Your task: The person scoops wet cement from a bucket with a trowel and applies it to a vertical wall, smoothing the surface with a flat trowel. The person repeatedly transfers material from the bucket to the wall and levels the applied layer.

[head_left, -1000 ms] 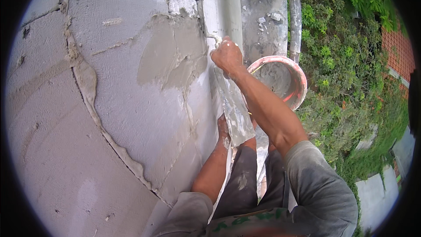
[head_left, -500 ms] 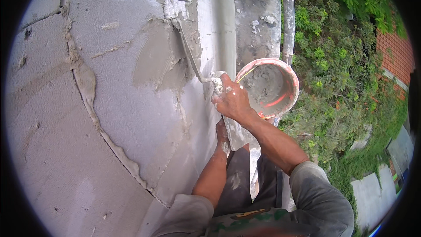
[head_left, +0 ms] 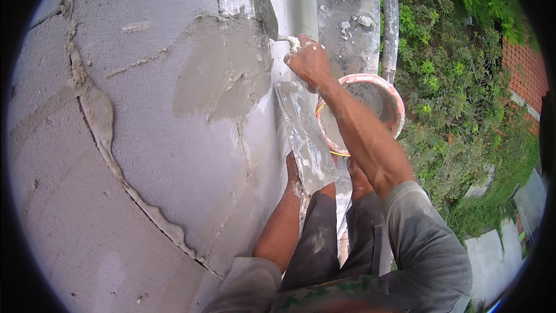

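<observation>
Gripping trowel (head_left: 266,10) at handle (head_left: 294,44), best hold: right hand (head_left: 311,64), closed; likely light, stiff. Left hand (head_left: 292,168) behind board (head_left: 307,139), grip hidden.

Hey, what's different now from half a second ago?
Your right hand has moved the trowel up the picture, from over the wet mortar patch to beside the pale recess. The blade now shows its broad face instead of its edge. Nothing was grabbed or released: your left hand still holds the mortar-smeared board, and the red-rimmed bucket remains nearby.
</observation>
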